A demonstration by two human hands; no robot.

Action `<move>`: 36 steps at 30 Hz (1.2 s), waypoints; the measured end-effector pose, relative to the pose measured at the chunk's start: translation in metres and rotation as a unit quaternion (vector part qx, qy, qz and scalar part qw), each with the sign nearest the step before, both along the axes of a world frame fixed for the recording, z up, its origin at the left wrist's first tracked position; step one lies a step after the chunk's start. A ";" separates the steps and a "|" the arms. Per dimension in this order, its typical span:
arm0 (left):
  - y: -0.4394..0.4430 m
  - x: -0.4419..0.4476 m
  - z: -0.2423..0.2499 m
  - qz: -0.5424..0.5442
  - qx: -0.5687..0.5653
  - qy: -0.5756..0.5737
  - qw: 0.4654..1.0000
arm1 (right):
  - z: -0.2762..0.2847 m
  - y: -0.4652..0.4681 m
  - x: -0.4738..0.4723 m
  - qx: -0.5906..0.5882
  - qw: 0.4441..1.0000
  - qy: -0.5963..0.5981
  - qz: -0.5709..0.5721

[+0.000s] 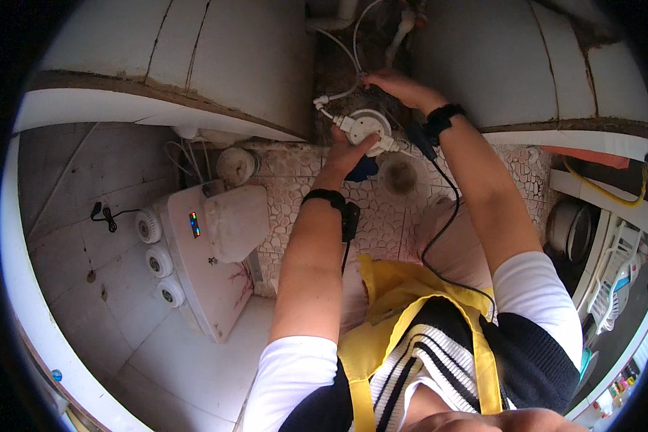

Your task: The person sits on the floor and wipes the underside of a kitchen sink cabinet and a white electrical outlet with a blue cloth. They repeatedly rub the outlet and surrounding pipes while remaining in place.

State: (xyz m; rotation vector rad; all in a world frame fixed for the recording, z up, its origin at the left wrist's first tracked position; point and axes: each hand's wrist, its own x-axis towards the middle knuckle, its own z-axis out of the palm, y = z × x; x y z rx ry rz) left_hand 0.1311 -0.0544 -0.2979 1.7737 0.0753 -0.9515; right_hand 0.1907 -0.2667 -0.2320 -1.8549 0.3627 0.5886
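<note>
A round white plastic filter cartridge [363,127] with tube fittings at its end is in my left hand [348,154], thumb across its face. Thin white tubing [344,93] runs from an elbow fitting [321,101] beside the cartridge up towards my right hand [391,85]. The fingers of my right hand are closed around the tubing near where it loops; the exact grip is small in view. A second fitting [391,144] points down right from the cartridge. A dark blue item [363,169] lies below my left hand; what it is cannot be told.
White cabinet panels [259,65] flank the opening on both sides. Pipes [401,32] stand at its back. A white purifier unit [216,270] with round caps is at left. A round container [401,175] stands on the patterned floor. A dish rack [615,275] is at right.
</note>
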 end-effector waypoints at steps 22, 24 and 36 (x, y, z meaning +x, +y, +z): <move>0.013 -0.032 -0.010 -0.085 0.027 -0.057 0.994 | -0.008 0.033 -0.062 -0.134 0.950 -0.198 0.199; 0.012 -0.030 0.001 -0.115 0.056 -0.080 0.989 | -0.007 0.051 -0.052 -0.152 0.928 -0.227 0.251; -0.002 -0.036 -0.002 -0.082 0.045 -0.080 0.992 | -0.018 0.005 -0.097 -0.145 0.979 -0.113 0.092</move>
